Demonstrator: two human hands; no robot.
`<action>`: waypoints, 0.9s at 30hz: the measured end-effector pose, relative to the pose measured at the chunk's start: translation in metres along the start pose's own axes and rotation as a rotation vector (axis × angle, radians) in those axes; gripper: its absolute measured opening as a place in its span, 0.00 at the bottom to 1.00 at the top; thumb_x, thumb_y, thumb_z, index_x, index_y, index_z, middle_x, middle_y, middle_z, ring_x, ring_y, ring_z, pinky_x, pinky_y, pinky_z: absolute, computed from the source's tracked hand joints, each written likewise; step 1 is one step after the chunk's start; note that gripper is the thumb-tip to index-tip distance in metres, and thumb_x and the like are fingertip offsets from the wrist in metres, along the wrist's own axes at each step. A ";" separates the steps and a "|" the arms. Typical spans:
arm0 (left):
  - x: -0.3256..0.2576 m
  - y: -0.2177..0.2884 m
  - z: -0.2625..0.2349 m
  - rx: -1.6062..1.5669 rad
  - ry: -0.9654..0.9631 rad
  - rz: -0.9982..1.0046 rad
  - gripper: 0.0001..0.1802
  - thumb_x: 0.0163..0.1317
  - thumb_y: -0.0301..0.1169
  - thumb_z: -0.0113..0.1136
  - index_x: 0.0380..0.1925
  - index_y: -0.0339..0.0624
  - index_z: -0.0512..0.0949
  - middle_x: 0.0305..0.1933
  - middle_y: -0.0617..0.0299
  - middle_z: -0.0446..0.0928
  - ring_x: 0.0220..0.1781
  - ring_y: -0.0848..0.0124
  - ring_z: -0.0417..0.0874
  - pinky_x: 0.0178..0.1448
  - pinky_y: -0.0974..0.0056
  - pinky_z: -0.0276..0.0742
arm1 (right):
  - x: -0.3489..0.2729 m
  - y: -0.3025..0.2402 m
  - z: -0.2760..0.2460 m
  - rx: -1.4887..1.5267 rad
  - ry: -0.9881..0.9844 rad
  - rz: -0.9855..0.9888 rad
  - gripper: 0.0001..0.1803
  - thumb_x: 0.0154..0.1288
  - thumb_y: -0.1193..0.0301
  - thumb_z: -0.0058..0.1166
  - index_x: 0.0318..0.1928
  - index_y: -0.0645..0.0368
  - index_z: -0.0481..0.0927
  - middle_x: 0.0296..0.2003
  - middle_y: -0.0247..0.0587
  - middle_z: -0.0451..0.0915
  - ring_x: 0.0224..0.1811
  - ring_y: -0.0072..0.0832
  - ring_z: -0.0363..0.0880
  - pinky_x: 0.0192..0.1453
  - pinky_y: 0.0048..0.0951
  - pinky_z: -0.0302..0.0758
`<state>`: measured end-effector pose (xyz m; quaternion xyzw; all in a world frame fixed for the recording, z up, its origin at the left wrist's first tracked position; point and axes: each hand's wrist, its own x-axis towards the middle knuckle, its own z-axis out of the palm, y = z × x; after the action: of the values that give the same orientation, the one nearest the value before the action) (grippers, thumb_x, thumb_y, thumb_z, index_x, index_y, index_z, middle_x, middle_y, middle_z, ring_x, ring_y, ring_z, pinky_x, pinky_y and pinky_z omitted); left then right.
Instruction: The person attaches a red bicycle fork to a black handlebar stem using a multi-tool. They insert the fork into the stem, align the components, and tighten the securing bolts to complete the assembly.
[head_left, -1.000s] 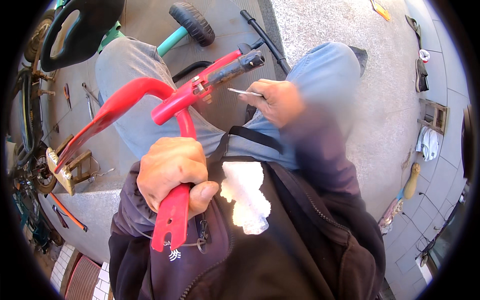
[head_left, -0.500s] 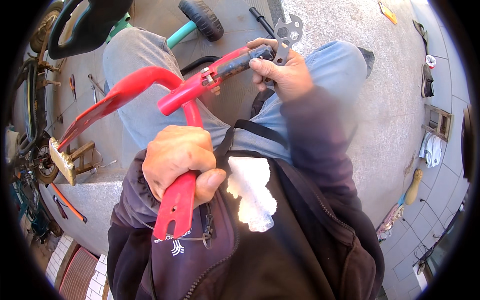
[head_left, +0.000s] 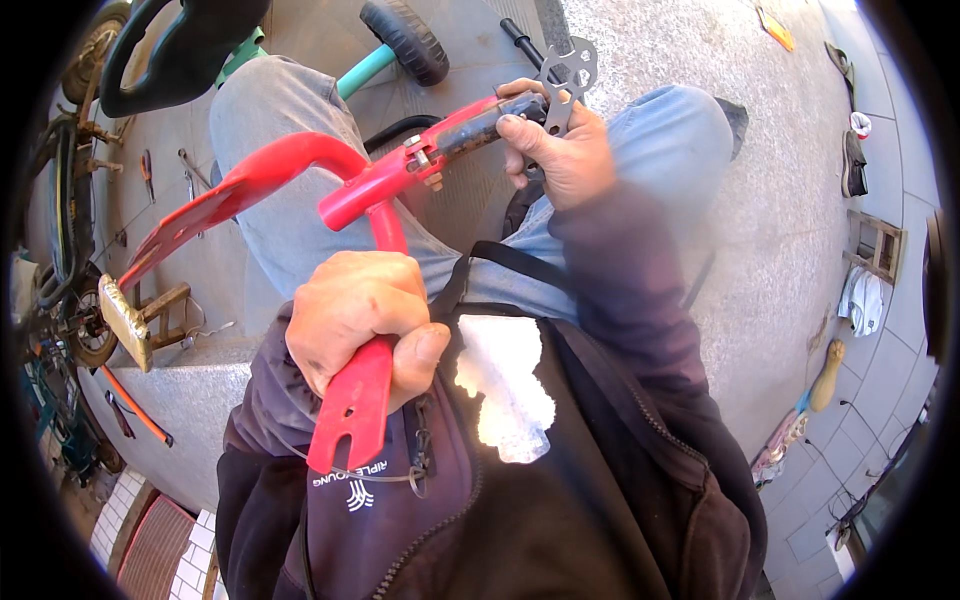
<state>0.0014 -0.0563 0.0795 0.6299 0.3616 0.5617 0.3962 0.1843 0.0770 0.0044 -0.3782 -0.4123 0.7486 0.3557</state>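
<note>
Left hand (head_left: 360, 325) fisted around the lower leg of a red bicycle frame (head_left: 370, 190) held over the lap, right hand (head_left: 560, 150) gripping the frame's dark upper end, fingers pinching a flat multi-hole wrench (head_left: 572, 72) against it

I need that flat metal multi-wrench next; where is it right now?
In the head view, upper middle: the flat multi-wrench is in the right hand, against the dark end of the red bike frame, above the right knee.
</note>
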 end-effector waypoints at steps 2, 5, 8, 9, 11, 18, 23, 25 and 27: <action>0.001 0.001 -0.002 0.043 -0.038 -0.002 0.07 0.58 0.22 0.59 0.25 0.39 0.70 0.16 0.62 0.68 0.15 0.69 0.68 0.20 0.64 0.64 | -0.002 -0.001 -0.002 0.028 0.022 -0.004 0.20 0.61 0.72 0.67 0.51 0.63 0.76 0.29 0.37 0.80 0.23 0.20 0.77 0.22 0.21 0.74; 0.000 0.001 -0.003 0.064 -0.056 -0.002 0.08 0.60 0.24 0.57 0.25 0.39 0.69 0.16 0.62 0.68 0.15 0.70 0.68 0.21 0.65 0.65 | -0.007 0.001 -0.010 0.010 0.087 0.047 0.20 0.61 0.71 0.67 0.50 0.63 0.76 0.31 0.37 0.81 0.23 0.20 0.78 0.22 0.22 0.74; -0.001 -0.001 -0.005 0.066 -0.059 0.003 0.08 0.61 0.25 0.57 0.25 0.39 0.69 0.16 0.62 0.69 0.15 0.70 0.68 0.21 0.65 0.65 | -0.016 -0.008 -0.004 -0.208 0.294 0.004 0.17 0.63 0.70 0.66 0.49 0.63 0.76 0.32 0.36 0.81 0.24 0.20 0.78 0.23 0.21 0.74; -0.001 0.000 -0.005 0.072 -0.063 0.003 0.08 0.61 0.25 0.58 0.25 0.39 0.69 0.16 0.62 0.69 0.15 0.70 0.68 0.21 0.65 0.65 | -0.024 -0.014 0.002 -0.231 0.328 -0.101 0.16 0.64 0.70 0.64 0.48 0.63 0.76 0.32 0.35 0.81 0.25 0.20 0.78 0.25 0.21 0.74; -0.001 -0.001 -0.004 0.061 -0.057 0.006 0.08 0.61 0.26 0.58 0.25 0.39 0.69 0.16 0.62 0.69 0.15 0.70 0.68 0.21 0.65 0.65 | -0.044 -0.025 0.016 -0.279 0.397 -0.310 0.14 0.66 0.71 0.62 0.48 0.63 0.76 0.32 0.34 0.81 0.26 0.19 0.79 0.27 0.19 0.75; -0.001 -0.003 -0.002 0.027 0.001 0.012 0.08 0.53 0.20 0.63 0.25 0.39 0.71 0.16 0.62 0.67 0.14 0.67 0.67 0.19 0.63 0.60 | -0.043 -0.004 0.029 -0.657 0.144 -0.077 0.08 0.67 0.72 0.59 0.43 0.63 0.78 0.26 0.43 0.80 0.24 0.32 0.81 0.28 0.27 0.76; -0.003 -0.001 0.000 0.004 0.013 -0.015 0.08 0.52 0.20 0.64 0.25 0.39 0.72 0.16 0.61 0.67 0.14 0.66 0.67 0.19 0.63 0.60 | -0.052 -0.003 0.034 -0.667 0.049 -0.194 0.18 0.76 0.59 0.47 0.41 0.65 0.76 0.26 0.36 0.79 0.26 0.20 0.78 0.31 0.25 0.75; -0.001 0.002 -0.002 0.011 0.003 -0.028 0.08 0.50 0.19 0.64 0.24 0.39 0.72 0.16 0.61 0.67 0.14 0.66 0.67 0.19 0.63 0.60 | -0.041 -0.005 0.032 -0.564 0.068 0.242 0.18 0.76 0.59 0.46 0.44 0.64 0.77 0.26 0.35 0.78 0.26 0.20 0.77 0.32 0.26 0.75; 0.000 -0.001 -0.001 0.008 0.011 -0.035 0.08 0.49 0.19 0.64 0.23 0.39 0.73 0.16 0.61 0.67 0.14 0.66 0.68 0.19 0.63 0.60 | -0.038 0.006 0.025 -0.649 0.144 0.111 0.12 0.72 0.67 0.54 0.43 0.65 0.80 0.22 0.41 0.81 0.21 0.23 0.80 0.28 0.27 0.77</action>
<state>0.0006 -0.0561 0.0788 0.6220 0.3768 0.5567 0.4014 0.1788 0.0338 0.0193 -0.5457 -0.5816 0.5679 0.2035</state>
